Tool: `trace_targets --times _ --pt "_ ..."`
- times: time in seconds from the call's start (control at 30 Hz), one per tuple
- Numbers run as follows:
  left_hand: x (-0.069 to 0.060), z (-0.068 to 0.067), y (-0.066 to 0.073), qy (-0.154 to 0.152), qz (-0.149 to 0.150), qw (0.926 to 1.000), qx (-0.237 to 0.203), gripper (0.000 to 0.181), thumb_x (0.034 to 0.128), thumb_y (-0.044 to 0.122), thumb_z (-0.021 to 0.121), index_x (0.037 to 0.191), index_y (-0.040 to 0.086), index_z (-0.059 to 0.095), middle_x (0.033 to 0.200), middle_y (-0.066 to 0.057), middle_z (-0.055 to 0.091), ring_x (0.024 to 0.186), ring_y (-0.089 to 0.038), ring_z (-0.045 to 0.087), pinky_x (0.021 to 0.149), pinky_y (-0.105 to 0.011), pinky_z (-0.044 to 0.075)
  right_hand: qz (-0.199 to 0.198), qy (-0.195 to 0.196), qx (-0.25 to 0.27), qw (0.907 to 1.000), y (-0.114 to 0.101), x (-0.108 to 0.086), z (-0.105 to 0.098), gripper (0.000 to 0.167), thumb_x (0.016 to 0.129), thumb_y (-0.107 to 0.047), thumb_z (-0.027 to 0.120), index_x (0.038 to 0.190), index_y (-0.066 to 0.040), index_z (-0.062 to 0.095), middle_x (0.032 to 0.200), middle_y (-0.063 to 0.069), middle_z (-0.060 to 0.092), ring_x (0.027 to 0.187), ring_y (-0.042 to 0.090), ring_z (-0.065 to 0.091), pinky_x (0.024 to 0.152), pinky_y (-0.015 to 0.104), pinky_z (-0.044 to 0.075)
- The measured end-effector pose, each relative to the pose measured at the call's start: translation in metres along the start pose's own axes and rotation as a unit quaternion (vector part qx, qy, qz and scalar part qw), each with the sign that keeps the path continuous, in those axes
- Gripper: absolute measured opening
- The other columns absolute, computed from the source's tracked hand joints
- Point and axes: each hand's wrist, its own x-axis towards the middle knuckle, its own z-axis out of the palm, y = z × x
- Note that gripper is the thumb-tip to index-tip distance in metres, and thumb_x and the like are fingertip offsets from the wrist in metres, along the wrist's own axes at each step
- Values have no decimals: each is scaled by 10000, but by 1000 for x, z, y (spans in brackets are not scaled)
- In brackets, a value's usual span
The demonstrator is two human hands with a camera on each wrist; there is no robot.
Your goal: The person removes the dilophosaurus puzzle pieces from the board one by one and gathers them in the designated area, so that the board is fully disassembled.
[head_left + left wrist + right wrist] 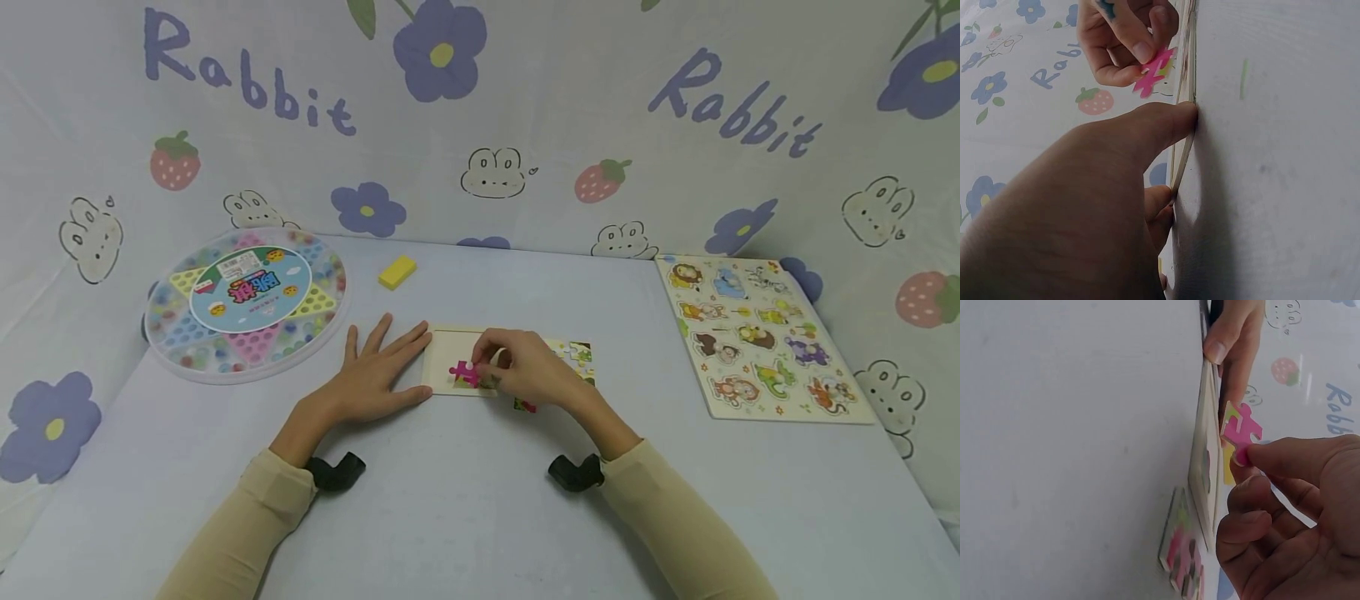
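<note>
A pink jigsaw piece (462, 373) with a yellow-green patch is pinched between the thumb and a finger of my right hand (532, 367). It is held above a shallow pale wooden puzzle tray (442, 354), clear of its surface in the right wrist view. My left hand (378, 383) lies with fingers spread at the tray's left end, thumb and forefinger touching that edge. In the right wrist view, another piece (1207, 469) seems to lie inside the tray. Loose jigsaw pieces (581, 354) are just right of the tray, partly hidden by my right hand.
A round Chinese checkers set (251, 287) lies at the back left, near a yellow block (397, 272). On the right is an animal puzzle board (765, 333). A printed cloth (540, 108) hangs behind the white table (465, 500).
</note>
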Motion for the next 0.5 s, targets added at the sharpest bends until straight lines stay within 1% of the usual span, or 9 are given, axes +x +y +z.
trace_targets --times 0.27,0.5 --pt "-1 0 0 63 34 10000 5 847 1009 582 595 1703 235 255 1804 47 166 1670 -447 -57 1221 -801 -141 115 212 -119 9996 8 -9 -11 38 1009 -169 721 1046 -176 715 971 -15 748 779 159 576 698 294 465" --pt "0 1 0 73 69 9999 10 852 1009 590 590 1705 238 246 1805 52 160 1672 -440 -63 1222 -797 -145 266 180 136 9994 17 -23 -24 54 1000 -150 719 1052 -162 729 991 3 740 845 179 625 769 319 518"
